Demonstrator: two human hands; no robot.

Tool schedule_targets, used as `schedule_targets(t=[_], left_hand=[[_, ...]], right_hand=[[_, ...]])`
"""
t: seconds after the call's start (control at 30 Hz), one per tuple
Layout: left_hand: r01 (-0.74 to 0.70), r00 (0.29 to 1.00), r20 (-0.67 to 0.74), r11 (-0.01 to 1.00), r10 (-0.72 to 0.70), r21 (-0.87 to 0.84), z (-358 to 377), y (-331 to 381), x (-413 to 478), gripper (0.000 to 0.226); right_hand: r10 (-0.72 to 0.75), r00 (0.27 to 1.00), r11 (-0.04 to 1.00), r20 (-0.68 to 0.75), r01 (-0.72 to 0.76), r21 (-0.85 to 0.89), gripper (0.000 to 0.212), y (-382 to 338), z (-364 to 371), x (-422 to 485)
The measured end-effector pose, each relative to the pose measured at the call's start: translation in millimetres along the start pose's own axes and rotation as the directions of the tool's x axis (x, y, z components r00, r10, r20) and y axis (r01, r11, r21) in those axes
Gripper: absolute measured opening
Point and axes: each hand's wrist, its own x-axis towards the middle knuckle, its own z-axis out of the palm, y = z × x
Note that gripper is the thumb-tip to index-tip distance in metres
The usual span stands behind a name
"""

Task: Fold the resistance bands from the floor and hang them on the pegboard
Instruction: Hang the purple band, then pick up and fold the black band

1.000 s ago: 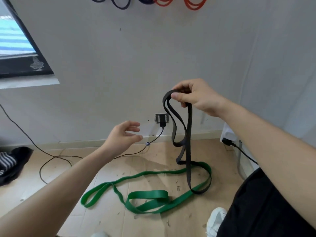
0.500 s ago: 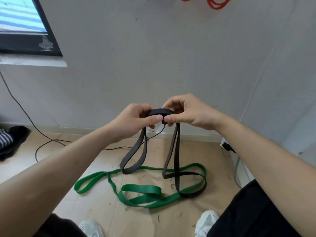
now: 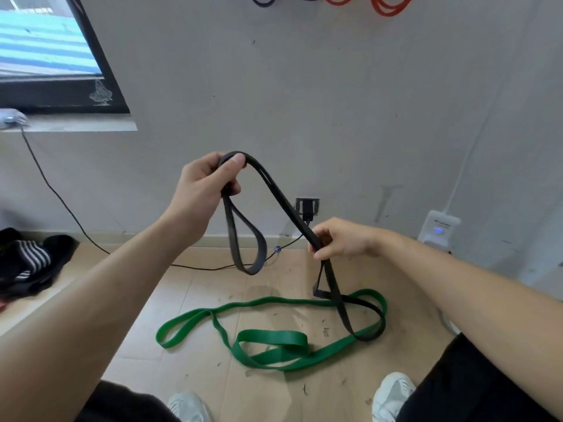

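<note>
hands (image 3: 201,190) parted | flat black band (image 3: 283,205) stretched | green band (image 3: 274,339) coiled

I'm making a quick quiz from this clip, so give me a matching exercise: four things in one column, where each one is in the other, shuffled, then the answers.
Things:
1. black band
2. green band
3. red bands
4. striped cloth

Places:
A. high on the wall
B. on the floor at far left
C. held in both hands
D. lying loose on the floor in the middle

Pairs: 1-C, 2-D, 3-A, 4-B
</note>
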Motion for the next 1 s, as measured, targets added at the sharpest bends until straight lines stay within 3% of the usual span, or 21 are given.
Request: schedule_targets(t=[0.17, 0.27, 0.4, 0.5, 0.67, 0.77, 0.87, 1.0], left_hand=[[0.083, 0.996, -0.017, 0.994, -0.082, 0.066, -22, -12, 6, 0.017], [0.149, 0.989, -0.031, 0.972, -0.146, 0.18, -28, -21, 6, 0.019], [0.247, 0.966, -0.014, 0.907, -0.257, 0.341, -28, -35, 4, 0.026], [0.261, 0.948, 0.061, 0.877, -0.311, 0.402, -22, -43, 0, 0.026], [0.224, 0.897, 0.223, 0.826, -0.383, 0.516, -5, -51, -5, 0.02], [0.19, 0.861, 0.315, 0.827, -0.399, 0.528, 5, -54, -7, 0.021], [0.18, 0.864, 0.354, 0.876, -0.359, 0.448, 16, -48, -7, 0.025], [0.145, 0.926, 0.326, 0.976, -0.192, 0.164, 34, -33, -8, 0.029]], right_hand=[[0.023, 0.988, 0.98, -0.154, 0.008, 0.201, 0.021, -12, -32, -7], [-0.024, 0.957, 0.952, -0.29, 0.11, 0.285, 0.022, -28, -53, -18], [-0.127, 0.834, 0.901, -0.536, 0.324, 0.29, 0.02, -47, -73, -26], [-0.183, 0.757, 0.842, -0.627, 0.45, 0.298, 0.017, -61, -80, -30], [-0.233, 0.734, 0.755, -0.638, 0.549, 0.358, 0.016, -84, -75, -29], [-0.3, 0.736, 0.754, -0.607, 0.572, 0.322, 0.016, -95, -68, -26], [-0.343, 0.741, 0.787, -0.578, 0.563, 0.254, 0.022, -102, -62, -23], [-0.366, 0.772, 0.834, -0.52, 0.52, 0.186, 0.025, -100, -57, -20]])
